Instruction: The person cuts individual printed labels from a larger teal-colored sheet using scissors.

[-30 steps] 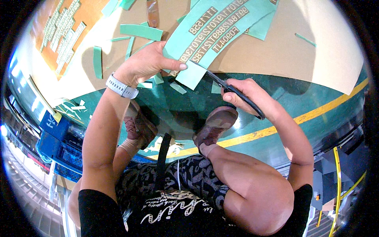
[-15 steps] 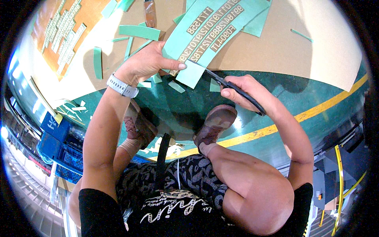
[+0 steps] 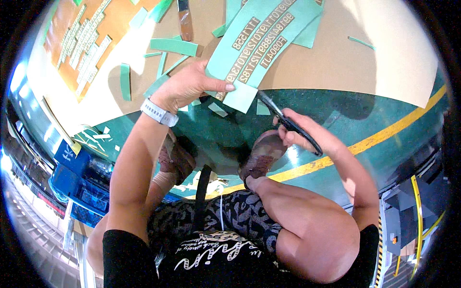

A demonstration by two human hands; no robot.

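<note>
My left hand (image 3: pixel 189 84) pinches the lower end of a pale green sheet (image 3: pixel 244 98) with rows of cut-out-looking characters, the thumb on top near its corner. In my right hand (image 3: pixel 307 127) is a pair of scissors (image 3: pixel 270 103) with black handles, looped round the fingers and thumb. Their blades look nearly together and point up and left, just beside the sheet's lower right corner. The sheet's end hangs over the near edge of a brown board (image 3: pixel 331 72). Fingers of my left hand under the sheet are hidden.
Green offcut strips (image 3: pixel 175 46) and a wooden-looking handled tool (image 3: pixel 185 21) lie on the board. An orange panel with character rows (image 3: pixel 79 53) is at the far left. Scraps (image 3: pixel 218 110) litter the green floor (image 3: pixel 216 139). Blue crates (image 3: pixel 79 180) stand left; a yellow line (image 3: pixel 374 139) crosses right.
My right hand has drawn the scissors down and right, so the blades have left the sheet's edge. The left hand still pinches the sheet; the whole view has shifted slightly.
</note>
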